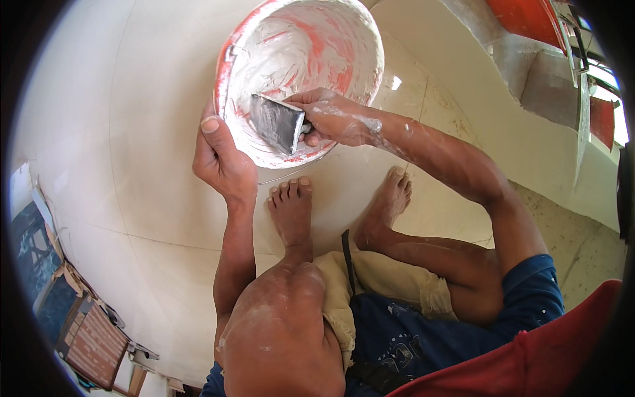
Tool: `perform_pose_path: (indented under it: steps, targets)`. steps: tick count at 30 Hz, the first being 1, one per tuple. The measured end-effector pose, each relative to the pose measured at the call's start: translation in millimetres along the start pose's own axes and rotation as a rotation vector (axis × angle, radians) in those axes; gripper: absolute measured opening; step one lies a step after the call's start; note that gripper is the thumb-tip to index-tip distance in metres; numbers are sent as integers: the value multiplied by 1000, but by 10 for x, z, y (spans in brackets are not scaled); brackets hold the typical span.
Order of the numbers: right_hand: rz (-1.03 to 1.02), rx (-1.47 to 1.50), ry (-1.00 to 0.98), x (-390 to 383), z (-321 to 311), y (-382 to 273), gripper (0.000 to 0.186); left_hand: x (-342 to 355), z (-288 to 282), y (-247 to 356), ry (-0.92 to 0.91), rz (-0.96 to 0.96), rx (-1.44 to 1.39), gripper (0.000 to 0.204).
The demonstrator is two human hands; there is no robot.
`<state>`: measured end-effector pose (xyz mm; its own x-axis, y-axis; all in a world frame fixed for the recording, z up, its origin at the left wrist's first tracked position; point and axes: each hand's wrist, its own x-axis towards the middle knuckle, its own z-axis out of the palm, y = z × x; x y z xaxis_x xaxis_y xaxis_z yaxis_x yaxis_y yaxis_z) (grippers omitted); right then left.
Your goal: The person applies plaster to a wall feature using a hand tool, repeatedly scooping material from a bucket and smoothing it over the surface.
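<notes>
A red bucket, tipped so that its mouth faces me, is smeared inside with wet white plaster-like paste. My left hand grips the bucket's left rim, its thumb over the edge and the fingers behind, mostly hidden. Inside the mouth, near the lower rim, my right hand is closed round the handle of a putty knife. Its wide dark blade is edged with white paste and points to the left. White smears mark my right wrist and forearm. Part of the wire handle shows below the bucket.
My bare feet are on the pale tiled floor just below the bucket. A low pale wall or ledge curves along the right, with red pieces beyond it. Boards and boxes lie at the lower left.
</notes>
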<state>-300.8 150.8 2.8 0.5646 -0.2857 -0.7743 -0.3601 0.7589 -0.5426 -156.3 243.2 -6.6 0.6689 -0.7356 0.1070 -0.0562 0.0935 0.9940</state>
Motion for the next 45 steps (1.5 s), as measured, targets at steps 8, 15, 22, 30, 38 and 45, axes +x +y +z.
perform_pose_path:
  steps: [8,15,22,30,38,45]
  targets:
    - [-463,-127,105,-690,-489,-338,38,520,-674,-312,309,-268,-28,38]
    - [-958,-1640,1063,-1021,-1442,-125,44,765,-1301,-428,576,-306,122,58]
    - [-848,-1699,1162,-803,-1742,-263,40,808,-1016,-282,605,-305,61,58]
    - [-730,-1729,1137,-518,-1766,-241,40,825,-1165,-400,537,-254,24,60]
    - [-895,-1667,1167,-659,-1675,-339,36,798,-1185,-355,530,-229,52,60]
    - [-754,-1716,1087,-482,-1749,-257,38,821,-1123,-288,553,-258,-4,58]
